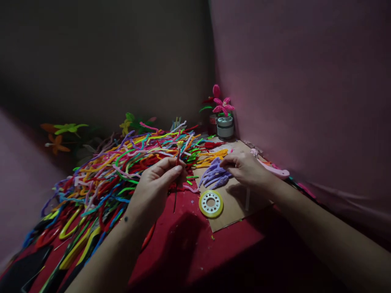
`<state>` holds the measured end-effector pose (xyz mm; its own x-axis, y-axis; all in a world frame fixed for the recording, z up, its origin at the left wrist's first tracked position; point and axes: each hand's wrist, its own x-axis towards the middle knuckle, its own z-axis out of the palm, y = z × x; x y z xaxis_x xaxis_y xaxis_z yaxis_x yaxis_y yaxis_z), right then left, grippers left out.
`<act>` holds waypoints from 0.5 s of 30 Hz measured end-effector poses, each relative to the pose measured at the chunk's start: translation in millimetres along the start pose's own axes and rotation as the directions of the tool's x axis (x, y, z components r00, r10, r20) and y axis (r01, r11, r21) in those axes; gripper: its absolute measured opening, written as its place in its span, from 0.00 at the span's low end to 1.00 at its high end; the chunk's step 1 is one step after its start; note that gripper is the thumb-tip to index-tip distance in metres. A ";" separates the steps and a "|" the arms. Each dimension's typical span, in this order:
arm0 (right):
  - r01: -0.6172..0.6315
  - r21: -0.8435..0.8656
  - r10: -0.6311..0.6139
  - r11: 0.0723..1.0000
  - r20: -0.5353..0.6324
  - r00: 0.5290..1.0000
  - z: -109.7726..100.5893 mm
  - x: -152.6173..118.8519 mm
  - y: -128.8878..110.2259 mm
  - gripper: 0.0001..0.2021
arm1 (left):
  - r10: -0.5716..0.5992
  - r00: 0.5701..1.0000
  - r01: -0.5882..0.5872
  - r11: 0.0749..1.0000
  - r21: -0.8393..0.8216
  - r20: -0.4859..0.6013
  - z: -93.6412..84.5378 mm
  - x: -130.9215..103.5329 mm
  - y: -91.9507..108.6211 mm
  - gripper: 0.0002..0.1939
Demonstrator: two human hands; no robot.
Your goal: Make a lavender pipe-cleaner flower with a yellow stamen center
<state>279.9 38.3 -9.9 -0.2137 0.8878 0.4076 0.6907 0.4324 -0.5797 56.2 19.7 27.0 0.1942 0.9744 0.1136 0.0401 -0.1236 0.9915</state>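
Two hands out front: left hand (159, 179) grip pinching upright stem (178, 156), right hand (244, 169) palm-down, grip on purple pieces (214, 175).

I pinch a thin stem (178, 156) upright in my left hand (159, 179), yellow at its tip. My right hand (244, 169) rests on short purple pieces (214, 175) piled on cardboard.

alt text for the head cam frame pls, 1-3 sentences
A person's left hand pinches a thin stem with a small yellow tip upright, while the right hand rests on a bunch of purple pipe-cleaner pieces on a cardboard sheet. A sprawling pile of multicoloured pipe cleaners covers the red table; a yellow tape roll lies nearby.
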 end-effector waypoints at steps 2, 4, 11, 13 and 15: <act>0.008 -0.032 -0.010 0.999 -0.047 0.999 -3.2 10.2 -4.9 0.11 | -0.019 1.000 0.019 0.997 -0.070 -0.004 7.7 4.6 -3.1 0.05; -0.009 -0.041 0.005 0.999 -0.104 0.995 -5.7 19.0 -7.5 0.12 | -0.043 0.998 0.039 0.995 -0.093 -0.037 12.1 7.2 -10.5 0.06; -0.017 -0.207 0.040 0.978 0.107 0.993 5.9 24.8 6.5 0.11 | -0.100 0.990 0.091 0.992 -0.090 -0.098 5.2 7.3 -32.9 0.08; 0.030 -0.273 0.013 0.961 0.156 0.988 11.6 21.1 11.6 0.11 | -0.112 0.989 0.103 0.990 -0.098 -0.098 2.5 7.4 -35.3 0.08; 0.080 -0.341 -0.021 0.937 0.173 0.985 15.9 17.4 14.6 0.11 | -0.129 0.988 0.120 0.988 -0.094 -0.089 1.6 7.5 -36.9 0.09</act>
<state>275.3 62.6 -22.5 -0.3446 0.8925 0.2911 0.8652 0.4223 -0.2702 57.8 31.3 -8.8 0.0995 0.9950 -0.0098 -0.0290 0.0128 0.9995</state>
